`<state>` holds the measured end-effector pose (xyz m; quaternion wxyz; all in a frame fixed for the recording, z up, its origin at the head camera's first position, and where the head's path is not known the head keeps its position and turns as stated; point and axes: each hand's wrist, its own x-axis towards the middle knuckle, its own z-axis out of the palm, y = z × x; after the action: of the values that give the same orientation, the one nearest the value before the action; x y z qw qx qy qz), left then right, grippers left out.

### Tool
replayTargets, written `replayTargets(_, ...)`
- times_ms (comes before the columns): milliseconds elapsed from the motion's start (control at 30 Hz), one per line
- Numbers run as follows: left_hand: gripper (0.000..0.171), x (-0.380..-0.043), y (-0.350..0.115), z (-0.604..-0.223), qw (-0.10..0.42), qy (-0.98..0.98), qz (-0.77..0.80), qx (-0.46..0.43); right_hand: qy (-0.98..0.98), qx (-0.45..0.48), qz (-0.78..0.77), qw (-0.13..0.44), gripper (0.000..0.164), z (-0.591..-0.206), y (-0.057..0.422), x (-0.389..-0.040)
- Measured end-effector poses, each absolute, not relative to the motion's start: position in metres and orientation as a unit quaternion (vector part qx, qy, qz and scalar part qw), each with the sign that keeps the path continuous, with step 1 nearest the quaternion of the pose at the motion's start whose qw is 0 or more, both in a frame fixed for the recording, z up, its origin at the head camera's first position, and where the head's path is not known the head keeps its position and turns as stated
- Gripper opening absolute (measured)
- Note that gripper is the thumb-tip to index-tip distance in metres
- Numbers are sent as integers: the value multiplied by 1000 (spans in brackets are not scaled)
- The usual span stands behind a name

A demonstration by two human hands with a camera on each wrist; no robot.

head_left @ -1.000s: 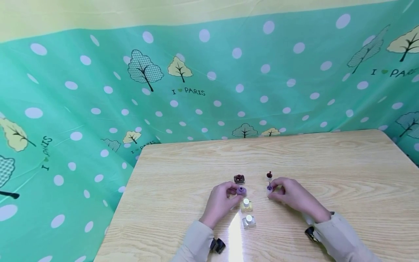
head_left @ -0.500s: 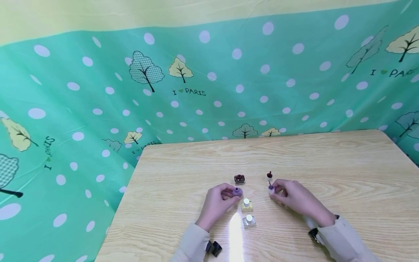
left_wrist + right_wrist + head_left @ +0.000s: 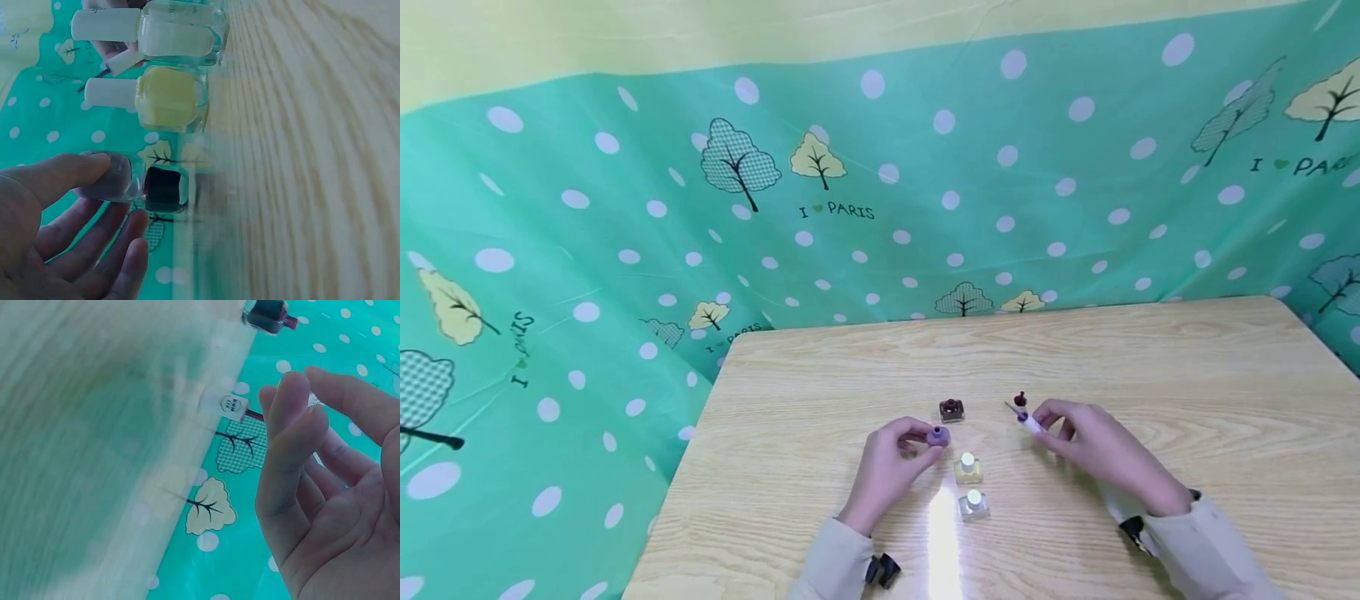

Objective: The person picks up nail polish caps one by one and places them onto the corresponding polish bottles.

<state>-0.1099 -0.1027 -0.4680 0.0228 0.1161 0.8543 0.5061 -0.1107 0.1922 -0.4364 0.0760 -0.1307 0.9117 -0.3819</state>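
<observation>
My left hand (image 3: 887,471) pinches an uncapped purple nail polish bottle (image 3: 937,437) between thumb and fingers; its dark neck points up. In the left wrist view the thumb presses on this bottle's side (image 3: 117,177). My right hand (image 3: 1093,442) holds a white nail polish cap (image 3: 1031,423) by its end, the purple-coated brush tilted up and toward the left. In the right wrist view the fingertips hide nearly all of that cap. Beyond the hands stand an open dark red polish bottle (image 3: 952,410) and its white cap (image 3: 226,405), brush upward.
A yellow polish bottle (image 3: 967,469) and a clear one (image 3: 974,506), both with white caps on, stand between my forearms. The wooden table (image 3: 820,375) meets a green dotted cloth (image 3: 850,250) at its back edge.
My right hand has tipped the cap from upright so its brush leans left, and has shifted slightly right. My left hand has drawn the purple bottle a little to the left.
</observation>
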Motion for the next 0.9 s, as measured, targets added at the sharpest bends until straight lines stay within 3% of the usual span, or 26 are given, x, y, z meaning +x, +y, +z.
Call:
replayTargets(267, 23, -104, -105, -459, 8, 855, 504, 125, 909, -124, -393, 68, 23, -428, 192, -108)
replayTargets(567, 23, -98, -106, -445, -14, 849, 508, 145, 903, -143, -405, 0, 21, -417, 188, -102)
replayTargets(900, 25, -97, -105, -436, -41, 835, 523, 167, 888, -164, -428, -36, 19, -405, 180, -98)
